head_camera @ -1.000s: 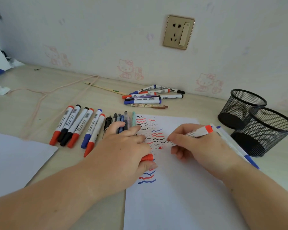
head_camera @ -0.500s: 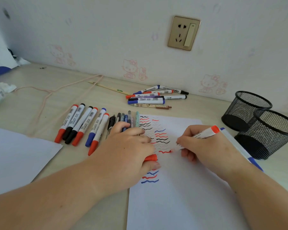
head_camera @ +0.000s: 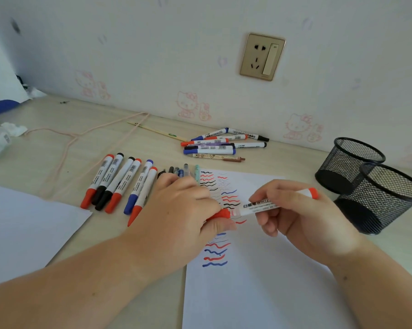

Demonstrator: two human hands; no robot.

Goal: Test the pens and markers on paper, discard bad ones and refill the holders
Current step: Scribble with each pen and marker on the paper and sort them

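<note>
My right hand (head_camera: pixel 302 217) grips a red whiteboard marker (head_camera: pixel 271 203) by its white barrel, held level just above the test paper (head_camera: pixel 259 281). My left hand (head_camera: pixel 183 210) pinches the marker's red cap (head_camera: pixel 220 213), whose mouth meets the marker's tip. The paper carries wavy red, blue and black lines. A row of several capped markers (head_camera: pixel 122 184) lies to the left, with thin pens (head_camera: pixel 183 172) partly hidden behind my left hand. Two black mesh holders (head_camera: pixel 378 186) stand at the right.
A second pile of markers and pens (head_camera: pixel 221 143) lies near the wall. A blank sheet (head_camera: pixel 22 229) covers the left front of the desk. A pink cord (head_camera: pixel 81 138), a pencil (head_camera: pixel 157 130) and crumpled paper (head_camera: pixel 3 138) lie further back.
My right hand lifted the red marker off the paper and turned it level. Its tip now meets the red cap in my left hand. A fresh red line lies on the sheet.
</note>
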